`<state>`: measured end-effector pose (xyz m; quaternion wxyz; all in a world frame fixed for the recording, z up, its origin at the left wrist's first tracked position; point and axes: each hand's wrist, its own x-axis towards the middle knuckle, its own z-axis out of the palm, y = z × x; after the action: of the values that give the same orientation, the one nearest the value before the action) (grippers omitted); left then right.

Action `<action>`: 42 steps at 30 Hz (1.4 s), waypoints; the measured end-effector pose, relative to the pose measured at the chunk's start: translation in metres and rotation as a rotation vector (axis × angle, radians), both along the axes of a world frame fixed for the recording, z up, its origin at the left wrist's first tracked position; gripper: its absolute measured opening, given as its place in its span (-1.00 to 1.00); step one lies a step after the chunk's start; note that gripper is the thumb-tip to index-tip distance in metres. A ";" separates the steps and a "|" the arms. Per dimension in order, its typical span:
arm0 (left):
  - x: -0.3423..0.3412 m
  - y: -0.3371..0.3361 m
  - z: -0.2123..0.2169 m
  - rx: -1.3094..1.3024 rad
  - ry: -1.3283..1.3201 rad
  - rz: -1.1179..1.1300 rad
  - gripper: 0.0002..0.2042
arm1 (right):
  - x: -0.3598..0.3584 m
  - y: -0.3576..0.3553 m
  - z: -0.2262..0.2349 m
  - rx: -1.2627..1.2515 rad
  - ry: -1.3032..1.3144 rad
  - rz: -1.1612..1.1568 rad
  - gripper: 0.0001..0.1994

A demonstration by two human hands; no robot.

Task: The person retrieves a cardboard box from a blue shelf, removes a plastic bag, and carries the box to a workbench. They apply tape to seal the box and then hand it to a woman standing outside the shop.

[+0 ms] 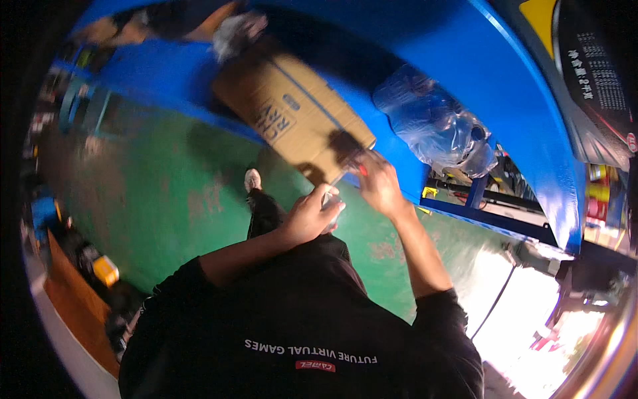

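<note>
The cardboard carton (292, 110) is lying on the blue table (156, 73), its near corner apparently overhanging the edge. Our left hand (306, 218) is grasping a small pale object (331, 206); whether our right hand (381, 186) is gripping the red item (362, 171), we cannot tell. Pressing on that corner, we could be tipping the carton toward the green floor (166, 166).

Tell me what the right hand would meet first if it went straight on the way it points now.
Most likely the near end of the cardboard box; the right hand may already touch it, as depth is unclear.
</note>
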<state>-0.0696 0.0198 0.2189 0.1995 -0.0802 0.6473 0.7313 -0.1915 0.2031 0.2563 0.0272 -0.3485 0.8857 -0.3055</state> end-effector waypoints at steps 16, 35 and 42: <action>0.002 0.134 -0.101 0.442 -0.165 0.949 -0.66 | -0.068 -0.058 -0.066 0.383 -0.054 0.659 -0.76; -0.023 0.167 -0.139 -0.533 0.034 1.271 -0.75 | -0.073 -0.058 -0.088 0.351 0.128 0.455 -0.55; -0.034 0.140 -0.159 -0.648 -0.066 1.114 -0.70 | -0.077 -0.064 -0.115 0.184 0.200 0.809 -0.67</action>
<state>-0.1036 0.1593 0.0601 -0.2246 -0.4826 0.6903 0.4901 -0.2684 0.1390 0.1410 0.0898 -0.6919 0.6995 -0.1545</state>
